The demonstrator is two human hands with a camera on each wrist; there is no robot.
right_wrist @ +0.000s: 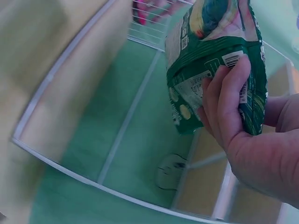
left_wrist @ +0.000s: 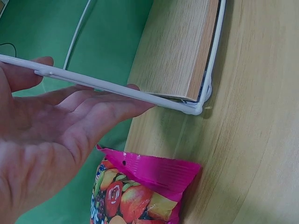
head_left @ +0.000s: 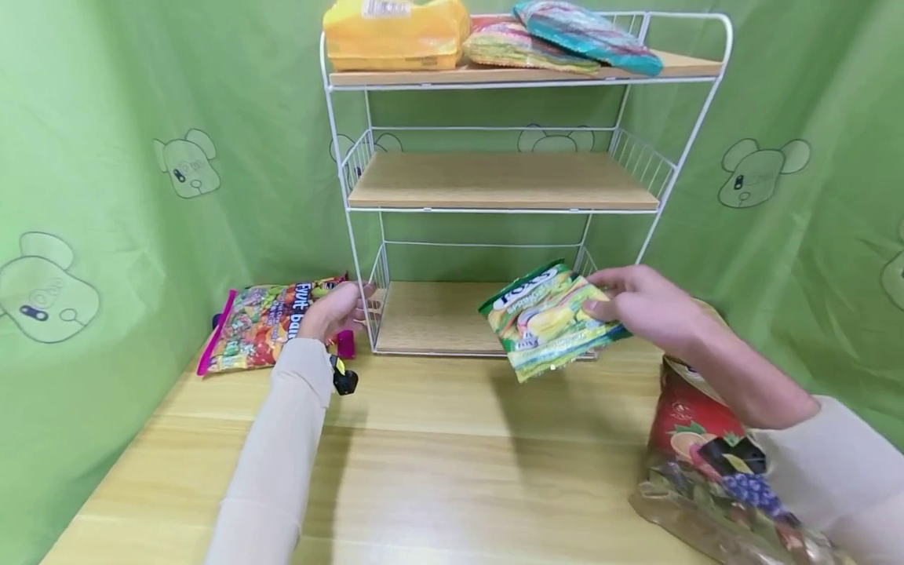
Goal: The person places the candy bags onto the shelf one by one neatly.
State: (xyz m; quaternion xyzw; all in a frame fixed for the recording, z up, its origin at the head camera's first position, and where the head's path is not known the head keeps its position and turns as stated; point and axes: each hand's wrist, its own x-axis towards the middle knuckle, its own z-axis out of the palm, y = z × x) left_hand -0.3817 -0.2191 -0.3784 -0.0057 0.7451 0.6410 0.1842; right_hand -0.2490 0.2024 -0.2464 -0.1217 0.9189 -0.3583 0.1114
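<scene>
While the left hand [head_left: 333, 311] holds nothing, its fingers extended at the white post [left_wrist: 117, 90], I'd steady lightly there; the green packet [head_left: 545, 320] hangs tilted by the bottom shelf [head_left: 434, 318], pinched in the right hand [head_left: 648, 304], so I'd level it, clear of the wire.

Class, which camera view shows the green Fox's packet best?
The head view: the green Fox's packet shows its front, brand legible. The right wrist view shows its barcoded back, cut off at the top; the left wrist view shows none of it.
</scene>
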